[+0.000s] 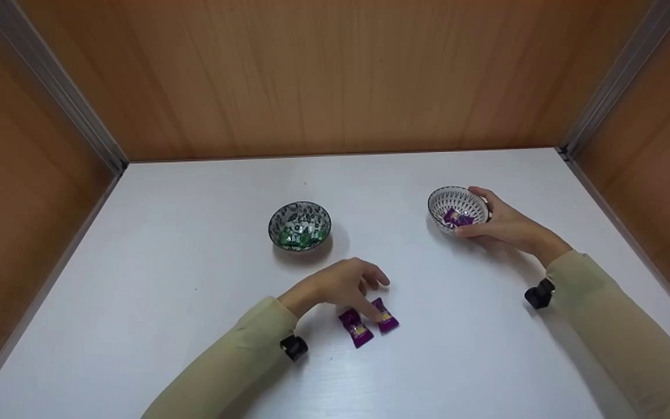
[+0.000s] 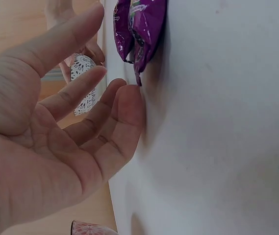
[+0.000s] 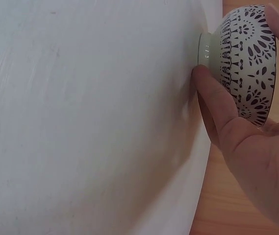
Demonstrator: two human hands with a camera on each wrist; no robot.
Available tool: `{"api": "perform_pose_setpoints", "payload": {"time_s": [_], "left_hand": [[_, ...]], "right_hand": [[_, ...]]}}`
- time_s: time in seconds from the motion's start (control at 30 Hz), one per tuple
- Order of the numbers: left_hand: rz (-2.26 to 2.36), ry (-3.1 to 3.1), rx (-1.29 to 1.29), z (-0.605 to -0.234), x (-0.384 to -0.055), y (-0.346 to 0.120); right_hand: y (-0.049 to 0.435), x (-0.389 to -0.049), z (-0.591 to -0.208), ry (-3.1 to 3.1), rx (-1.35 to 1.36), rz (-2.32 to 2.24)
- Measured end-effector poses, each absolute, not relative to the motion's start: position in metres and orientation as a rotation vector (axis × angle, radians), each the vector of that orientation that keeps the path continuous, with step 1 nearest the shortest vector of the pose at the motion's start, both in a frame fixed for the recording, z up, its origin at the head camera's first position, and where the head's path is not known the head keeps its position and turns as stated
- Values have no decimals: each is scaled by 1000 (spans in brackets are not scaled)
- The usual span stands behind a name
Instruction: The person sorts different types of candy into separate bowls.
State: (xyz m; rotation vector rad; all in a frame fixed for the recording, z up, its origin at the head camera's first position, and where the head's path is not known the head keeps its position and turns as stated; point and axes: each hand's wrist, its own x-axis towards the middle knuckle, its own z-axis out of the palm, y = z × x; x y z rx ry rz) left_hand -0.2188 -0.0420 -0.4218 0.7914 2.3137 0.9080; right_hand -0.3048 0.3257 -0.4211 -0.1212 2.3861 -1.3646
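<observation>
Two purple wrapped candies lie side by side on the white table, the nearer-left candy [image 1: 356,329] and the right candy [image 1: 388,320]. Over them hovers my left hand [image 1: 344,283], thumb and fingers spread apart with nothing between. In the left wrist view its fingertips are close to the end of one purple wrapper [image 2: 149,34]; contact cannot be told. At the right, my right hand [image 1: 503,224] grips a black-and-white patterned bowl [image 3: 249,63] by its side, thumb at the rim and fingers low near the foot. Purple candies [image 1: 457,218] sit inside that bowl.
Left of centre stands a second patterned bowl [image 1: 297,212] with green-wrapped pieces [image 1: 303,237] in it. Its outside looks reddish in the left wrist view. Wooden panels [image 1: 335,81] close off the table's back and both sides.
</observation>
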Motion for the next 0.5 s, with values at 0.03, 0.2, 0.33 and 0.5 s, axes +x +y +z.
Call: {"api": "perform_pose_setpoints", "payload": {"time_s": [0.03, 0.2, 0.33, 0.5], "left_hand": [[895, 2317, 801, -421, -219, -42], [841, 2336, 825, -422, -218, -40], [833, 2322, 813, -423, -218, -39], [834, 2291, 812, -423, -217, -37]], "right_hand": [[326, -304, -421, 2387, -122, -1364], [325, -305, -420, 2405, -137, -1361], [325, -307, -420, 2424, -149, -1346], [326, -306, -421, 2427, -139, -1337]]}}
